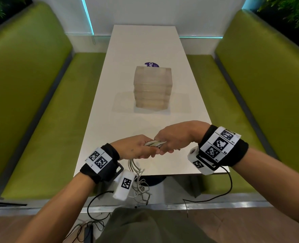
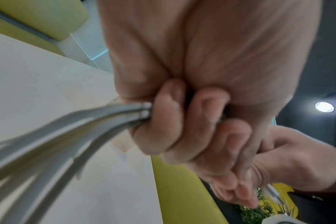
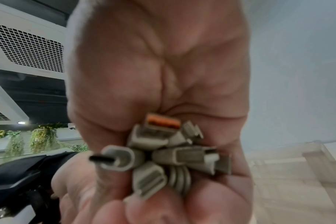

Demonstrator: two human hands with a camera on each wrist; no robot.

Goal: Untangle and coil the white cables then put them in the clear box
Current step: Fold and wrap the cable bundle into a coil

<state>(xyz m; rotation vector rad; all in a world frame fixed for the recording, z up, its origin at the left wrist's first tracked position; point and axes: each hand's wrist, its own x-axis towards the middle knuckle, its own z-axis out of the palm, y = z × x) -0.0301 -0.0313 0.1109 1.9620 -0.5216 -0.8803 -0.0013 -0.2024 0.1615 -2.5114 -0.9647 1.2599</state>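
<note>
cables: white cables [image 1: 154, 143] were bunched as one straight bundle between both hands, held above the near end of the surface [image 1: 145, 50], well short of the box
left hand: left hand [image 1: 136, 147] was fisted round the bundle on the side away from the plugs; fingers [image 2: 163, 128] were curled tight on the strands, which ran out of the fist toward the camera in the left wrist view
right hand: right hand [image 1: 178, 135] was wrapped round the other end, touching the left hand; its fingers were clamped on the bundle just behind the plugs
plugs: plugs [image 3: 163, 153] stuck out together from the right fist, one with an orange insert; ends looked gathered and aligned
loose tails: tails [image 1: 140, 183] hung from under the left hand, past the near edge of the surface, in a messy snarl
box: clear box [image 1: 152, 88] stood mid-surface, beyond the hands, well apart from the cables; nothing white showed through its walls, though they were cloudy, so contents were hard to tell
lid: a flat clear sheet [image 1: 122, 102] lay beside the box's base, probably its lid; could not tell for sure
done so far: plug ends collected, part of the length drawn straight
left to do: judged early; hanging snarl still to be freed, no coil formed, nothing boxed
</note>
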